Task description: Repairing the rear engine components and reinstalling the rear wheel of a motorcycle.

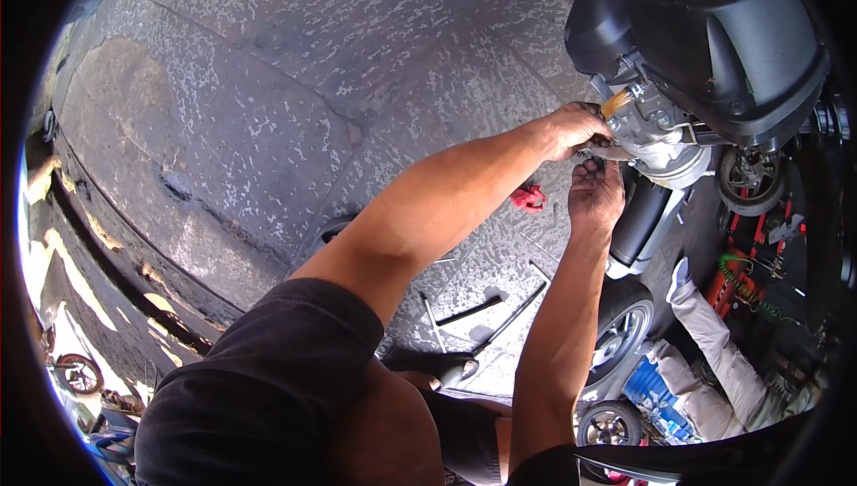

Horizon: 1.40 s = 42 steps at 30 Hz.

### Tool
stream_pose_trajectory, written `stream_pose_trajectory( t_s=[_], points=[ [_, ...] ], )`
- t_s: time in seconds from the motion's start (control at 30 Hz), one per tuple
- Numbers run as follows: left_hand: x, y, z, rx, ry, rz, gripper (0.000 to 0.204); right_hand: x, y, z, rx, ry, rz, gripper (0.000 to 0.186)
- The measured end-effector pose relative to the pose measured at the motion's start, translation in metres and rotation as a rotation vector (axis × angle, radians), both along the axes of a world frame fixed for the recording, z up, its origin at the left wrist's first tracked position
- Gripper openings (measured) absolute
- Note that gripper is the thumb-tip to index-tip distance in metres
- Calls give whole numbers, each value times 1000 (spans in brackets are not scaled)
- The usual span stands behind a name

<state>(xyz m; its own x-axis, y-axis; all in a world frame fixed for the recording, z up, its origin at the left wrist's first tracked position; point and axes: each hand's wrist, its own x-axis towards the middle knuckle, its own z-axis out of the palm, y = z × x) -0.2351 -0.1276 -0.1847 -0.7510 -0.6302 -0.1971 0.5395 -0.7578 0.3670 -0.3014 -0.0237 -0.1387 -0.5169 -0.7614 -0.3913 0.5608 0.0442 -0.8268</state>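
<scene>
Nearest the camera, a dark sleeve [268, 325] covers the person's upper left arm; both bare forearms extend toward a metal engine housing [665, 142] at the upper right of the view. The left hand [571, 132] is positioned at the near side of the housing, just beside an amber tubular part [616, 103]; its fingers are bent, and whether they are clamped on a component cannot be told. The right hand [596, 196] is directly below it, palm turned up, with fingers curled close together and their tips near the underside of the left hand; a grip cannot be confirmed. The housing sits beside a large black plastic cover [759, 49], with a black cylindrical muffler [647, 218] adjoining its lower side in the view. On the mottled grey floor [375, 66], a crumpled red cloth [528, 198] lies to the left of the right wrist. A black bar [470, 310] and a thin silver rod [432, 322] lie nearer the person's feet. A spoked wheel [620, 336] is located below the muffler in the view. Farther right are pale sacks [710, 334] and a green coiled hose [745, 285].
</scene>
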Motion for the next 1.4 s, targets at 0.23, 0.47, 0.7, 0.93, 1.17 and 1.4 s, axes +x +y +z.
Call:
stream_pose_trajectory(
  t_s=[0.23,0.47,0.7,0.93,1.17,1.4],
  points=[
    [14,9,32,-107,-190,-221,23,-20,0,7,-81,-84,-39,14],
    [17,14,31,-37,-200,-118,13,-14,16,-7,-249,-178,44,15],
    [25,15,29,-36,-111,-212,15,-15,9,-12,-174,-124,-48,22],
    [20,17,22,-9,-95,-157,18,-19,3,-11,-177,-161,26,24],
    [2,29,25,67,-48,19,16,-20,-3,6,-32,-226,-2,17],
    [0,30,21,15,5,33,22,-31,-5,10,68,-296,5,11]
  ],
)
